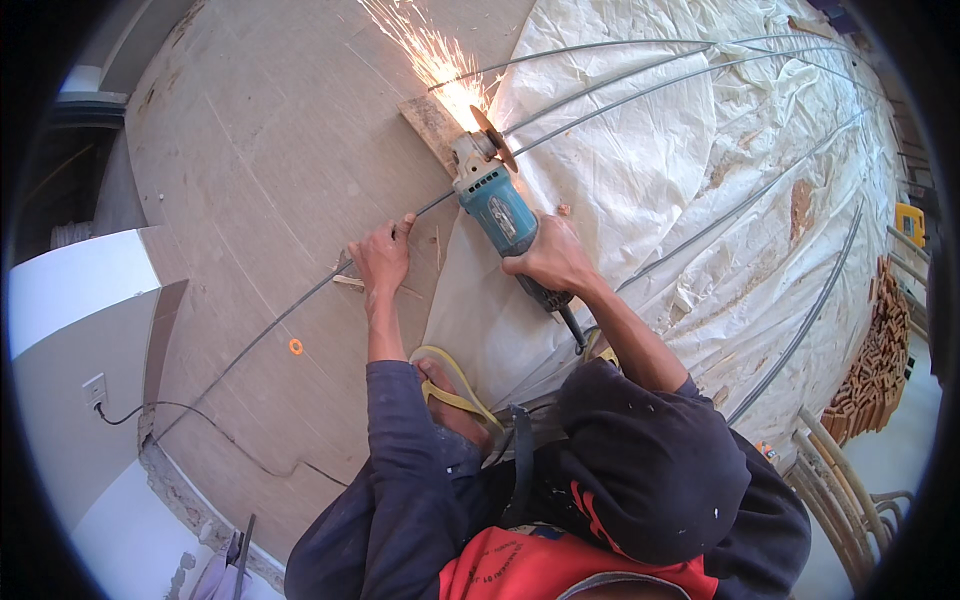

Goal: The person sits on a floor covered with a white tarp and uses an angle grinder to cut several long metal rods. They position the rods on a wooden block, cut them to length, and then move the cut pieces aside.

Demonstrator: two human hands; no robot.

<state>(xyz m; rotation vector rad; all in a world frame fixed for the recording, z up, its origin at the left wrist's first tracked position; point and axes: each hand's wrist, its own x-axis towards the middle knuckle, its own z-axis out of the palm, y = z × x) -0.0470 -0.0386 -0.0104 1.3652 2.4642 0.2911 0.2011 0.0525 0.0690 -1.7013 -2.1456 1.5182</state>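
My right hand is wrapped round the body of a teal angle grinder. Its thin cutting disc meets a grey metal rod, and bright sparks fly off toward the far left. Glare hides the exact contact point. On the near side of the grinder, my left hand grips the rod, which runs low across the floor toward the lower left. A wooden board lies beside the disc, partly under the sparks.
Several long rods lie over a crumpled white sheet at right. A power cord trails from a wall socket. My sandalled foot stands close by. An orange ring is on the floor; stacked bricks stand far right.
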